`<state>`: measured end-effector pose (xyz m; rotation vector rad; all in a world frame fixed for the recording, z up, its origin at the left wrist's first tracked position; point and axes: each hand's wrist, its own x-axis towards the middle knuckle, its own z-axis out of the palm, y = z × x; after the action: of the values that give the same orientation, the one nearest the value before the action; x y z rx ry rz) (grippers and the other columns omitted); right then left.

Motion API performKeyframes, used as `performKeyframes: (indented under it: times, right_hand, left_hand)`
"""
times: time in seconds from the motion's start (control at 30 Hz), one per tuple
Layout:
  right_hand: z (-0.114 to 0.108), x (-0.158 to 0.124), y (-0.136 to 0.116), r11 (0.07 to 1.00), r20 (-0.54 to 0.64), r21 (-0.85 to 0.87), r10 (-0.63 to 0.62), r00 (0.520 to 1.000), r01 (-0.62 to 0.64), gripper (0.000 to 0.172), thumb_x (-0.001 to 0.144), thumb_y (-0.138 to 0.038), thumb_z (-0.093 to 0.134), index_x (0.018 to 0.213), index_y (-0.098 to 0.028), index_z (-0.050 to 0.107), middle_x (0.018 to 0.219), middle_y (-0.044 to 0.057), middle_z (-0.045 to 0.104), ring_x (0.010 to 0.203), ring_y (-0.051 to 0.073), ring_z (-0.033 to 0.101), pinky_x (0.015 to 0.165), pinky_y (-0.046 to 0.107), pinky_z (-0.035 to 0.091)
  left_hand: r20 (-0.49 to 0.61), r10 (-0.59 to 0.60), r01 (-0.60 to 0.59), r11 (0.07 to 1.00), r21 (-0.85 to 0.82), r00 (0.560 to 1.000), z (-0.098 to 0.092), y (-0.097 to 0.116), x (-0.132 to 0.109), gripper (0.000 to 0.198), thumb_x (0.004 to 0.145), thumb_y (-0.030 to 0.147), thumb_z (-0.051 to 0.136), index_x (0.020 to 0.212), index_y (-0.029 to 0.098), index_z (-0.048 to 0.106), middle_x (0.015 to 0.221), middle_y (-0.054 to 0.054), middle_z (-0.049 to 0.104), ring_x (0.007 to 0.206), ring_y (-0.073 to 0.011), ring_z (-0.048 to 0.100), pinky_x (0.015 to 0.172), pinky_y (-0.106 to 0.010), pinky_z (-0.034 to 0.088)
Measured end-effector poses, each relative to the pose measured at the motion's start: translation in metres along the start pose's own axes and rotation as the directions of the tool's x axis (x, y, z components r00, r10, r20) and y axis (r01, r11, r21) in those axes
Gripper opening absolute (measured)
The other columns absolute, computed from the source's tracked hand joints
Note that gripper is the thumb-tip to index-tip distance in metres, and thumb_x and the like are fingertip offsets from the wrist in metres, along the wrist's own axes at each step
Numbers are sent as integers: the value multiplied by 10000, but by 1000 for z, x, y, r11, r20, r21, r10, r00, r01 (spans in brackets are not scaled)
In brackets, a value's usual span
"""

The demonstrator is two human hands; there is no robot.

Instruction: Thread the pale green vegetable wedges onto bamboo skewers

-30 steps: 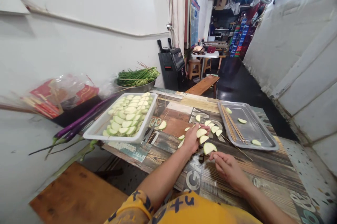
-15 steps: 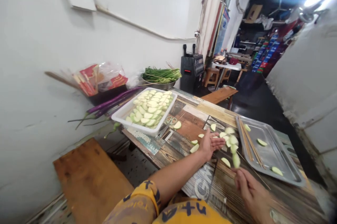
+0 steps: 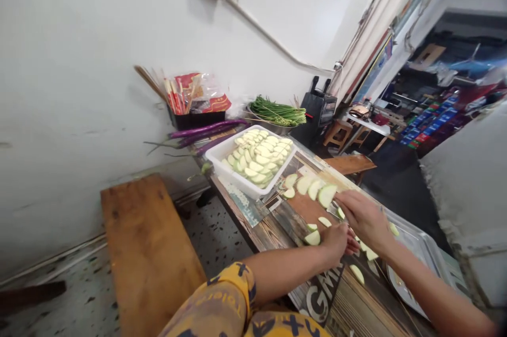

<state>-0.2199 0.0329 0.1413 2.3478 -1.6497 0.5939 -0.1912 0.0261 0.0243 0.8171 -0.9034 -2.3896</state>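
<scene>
My right hand (image 3: 364,218) is closed on the near end of a skewer of pale, green-skinned vegetable slices (image 3: 316,189). The half-round slices lie in a row pointing left, close to the white plastic tub (image 3: 249,187). Just below, my left hand (image 3: 336,244) is low over the table, its fingers loosely curled and apart, with nothing visible in them. Beside it on the tabletop are loose slices (image 3: 312,237), with more partly hidden behind both hands. The tub is filled with rows of similar slices.
A metal tray (image 3: 430,252) stands at right, partly behind my right forearm. Purple eggplants (image 3: 206,130), a black box of skewers and bags (image 3: 198,119), and a bowl of green stalks (image 3: 277,112) line the wall. A wooden bench (image 3: 150,252) is at lower left.
My right hand has moved forward and left, carrying the skewer of slices towards the tub. My left hand's outstretched fingers have curled, and the view has turned left.
</scene>
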Motion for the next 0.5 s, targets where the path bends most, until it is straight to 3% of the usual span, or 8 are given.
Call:
performKeyframes:
  times: [0.13,0.23,0.33,0.4,0.5]
  right_hand:
    - [17,76,3,961,134,-91,-248,959,261,301,915,-248,347,847,-174,630,816,78,593,783,170,514,729,291,381]
    - [28,125,4,868,257,-174,-415,873,464,247,901,-197,387,864,-186,631,860,59,586,825,168,493,837,344,319]
    - [40,166,8,779,323,-243,-497,806,578,218,884,-159,431,835,-188,641,911,53,585,874,171,477,909,391,238]
    - [52,189,11,754,317,-291,-505,803,589,212,887,-184,446,822,-182,648,949,62,585,913,184,464,922,400,211]
    - [72,214,11,790,253,-348,-439,862,504,184,883,-222,470,902,-184,649,1068,83,562,998,217,432,913,402,207]
  left_hand:
    - [27,-24,24,1000,-3,999,-2,-3,5,317,818,351,330,666,139,509,539,-54,563,435,-119,489,469,-234,315]
    - [39,-31,31,1000,-1,999,-3,-6,10,314,815,366,326,674,150,507,524,-50,559,418,-113,481,458,-228,306]
    - [59,-49,49,999,-4,997,-3,-10,13,296,806,355,333,653,167,502,524,-59,565,427,-106,484,450,-222,301]
    - [72,-66,67,998,-7,995,-2,-13,13,290,799,351,341,649,162,502,516,-52,557,431,-108,485,450,-220,304]
    - [68,-92,91,996,7,993,1,-16,12,303,800,338,327,650,146,507,503,-42,539,429,-115,482,455,-224,309]
